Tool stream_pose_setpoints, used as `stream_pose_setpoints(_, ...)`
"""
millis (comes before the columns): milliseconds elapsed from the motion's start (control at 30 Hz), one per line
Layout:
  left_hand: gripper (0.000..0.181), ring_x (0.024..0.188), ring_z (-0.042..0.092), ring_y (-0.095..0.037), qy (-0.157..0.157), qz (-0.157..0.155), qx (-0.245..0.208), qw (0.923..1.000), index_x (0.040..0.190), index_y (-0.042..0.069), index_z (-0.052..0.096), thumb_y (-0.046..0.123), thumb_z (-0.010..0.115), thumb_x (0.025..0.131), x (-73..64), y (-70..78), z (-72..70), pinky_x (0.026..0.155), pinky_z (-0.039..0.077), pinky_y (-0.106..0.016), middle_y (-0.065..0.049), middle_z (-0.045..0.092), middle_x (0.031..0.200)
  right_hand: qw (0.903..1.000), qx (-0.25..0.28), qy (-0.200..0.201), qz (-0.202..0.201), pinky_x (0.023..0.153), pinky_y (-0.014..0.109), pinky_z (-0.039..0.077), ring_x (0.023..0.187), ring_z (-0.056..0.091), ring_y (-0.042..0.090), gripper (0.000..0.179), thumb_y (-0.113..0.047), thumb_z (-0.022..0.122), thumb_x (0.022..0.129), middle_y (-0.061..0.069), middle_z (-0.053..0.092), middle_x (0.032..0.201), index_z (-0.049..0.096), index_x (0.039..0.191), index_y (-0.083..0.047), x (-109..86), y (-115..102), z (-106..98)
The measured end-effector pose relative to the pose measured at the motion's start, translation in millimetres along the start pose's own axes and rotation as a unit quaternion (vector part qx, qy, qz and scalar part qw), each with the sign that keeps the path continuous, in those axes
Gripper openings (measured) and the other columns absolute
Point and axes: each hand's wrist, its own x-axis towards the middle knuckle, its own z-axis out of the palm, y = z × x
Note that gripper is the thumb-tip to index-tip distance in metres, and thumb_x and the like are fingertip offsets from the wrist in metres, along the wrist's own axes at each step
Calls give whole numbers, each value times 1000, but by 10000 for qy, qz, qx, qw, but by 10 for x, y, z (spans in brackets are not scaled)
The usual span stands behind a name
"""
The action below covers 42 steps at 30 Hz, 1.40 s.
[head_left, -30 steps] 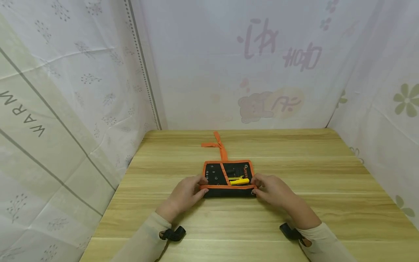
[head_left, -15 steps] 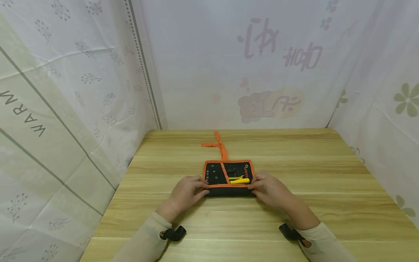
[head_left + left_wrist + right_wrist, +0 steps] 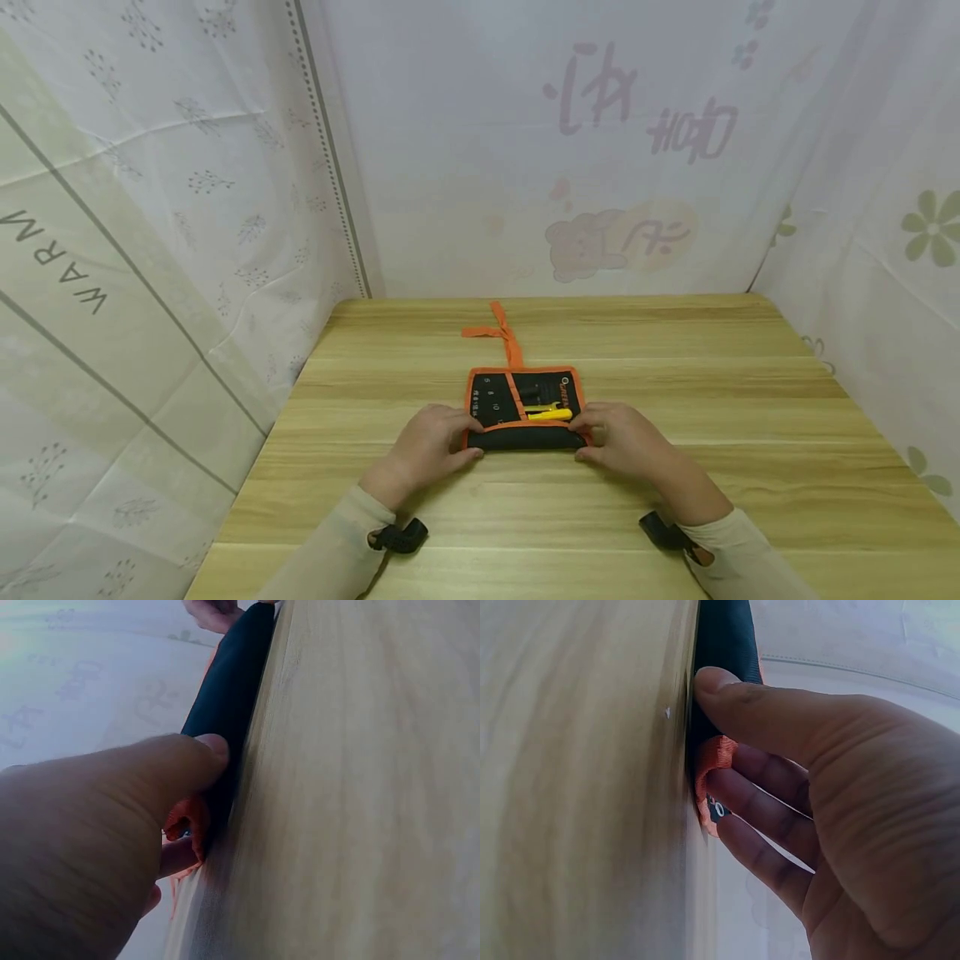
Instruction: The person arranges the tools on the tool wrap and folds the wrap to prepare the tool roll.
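Observation:
A black fabric tool roll (image 3: 540, 385) with orange trim lies on the table, its near edge folded over into a rounded black fold (image 3: 528, 437). At the fold's left end, my left hand (image 3: 427, 442) pinches it, thumb on the near side and fingers over the top. My right hand (image 3: 630, 440) grips the other end in the same way; in the right wrist view the orange trim (image 3: 715, 754) curls beside its fingers. Printed numbers show on the roll's left half. A yellow tool (image 3: 551, 414) pokes out just beyond the fold, its lower part hidden.
An orange tie strap (image 3: 512, 346) stretches from the roll's far edge toward the back of the wooden table (image 3: 420, 333). Printed curtains (image 3: 465, 150) hang behind the table and at both sides. Each wrist carries a black camera mount (image 3: 405, 536).
Both thumbs have shifted to the lower near side of the fold, and the fold looks rounder. The fingertips have moved slightly inward along it. The far part of the roll and strap stay put.

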Motion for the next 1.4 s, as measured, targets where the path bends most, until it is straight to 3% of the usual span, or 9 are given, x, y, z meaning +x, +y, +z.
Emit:
stream_pose_setpoints(200,23,100,67,-14,118,77,-74,9999,109,22,77,37,82,93,-7,-3,5,96,53,-43,8,70,108,9999,96,-29,-52,75,32,55,83,62,5,28,-22,91,85,-13,67,97,78,110,-17,-10,14,8)
stream_pose_setpoints(467,21,89,59,-6,176,-40,-834,9964,113,18,78,34,74,101,-31,-24,15,87,54,-37,10,69,103,9993,318,-163,142,81,36,56,91,63,4,19,-21,77,97,-13,68,107,75,116,-17,-10,17,-12)
stream_pose_setpoints(800,17,98,63,-6,-503,-854,-1822,9782,108,24,76,37,65,106,-46,13,-31,90,54,-36,13,69,104,9942,751,-484,601,94,48,54,110,66,20,20,-22,66,106,-3,69,120,74,122,-15,-11,13,-44)
stream_pose_setpoints(1033,23,75,60,-4,-822,-946,-2373,9633,101,22,74,38,60,108,-43,-10,-13,74,52,-30,15,62,83,9838,1374,-749,873,92,44,54,104,62,16,23,-17,64,107,0,68,119,72,125,-7,-16,17,-59)
stream_pose_setpoints(1233,21,73,61,-4,-373,-815,-2641,9603,117,13,73,29,65,106,-52,-4,1,69,54,-26,11,62,93,9778,1665,-803,982,80,35,53,83,61,11,27,-17,63,107,-3,65,99,71,128,-3,-10,36,-45)
stream_pose_setpoints(1400,15,83,60,-8,191,-332,-2705,9620,117,11,73,13,71,102,-39,-17,3,69,55,-26,7,63,107,9686,2014,-861,1176,68,31,50,67,59,13,28,-18,60,108,0,65,83,69,129,-1,-13,45,-43)
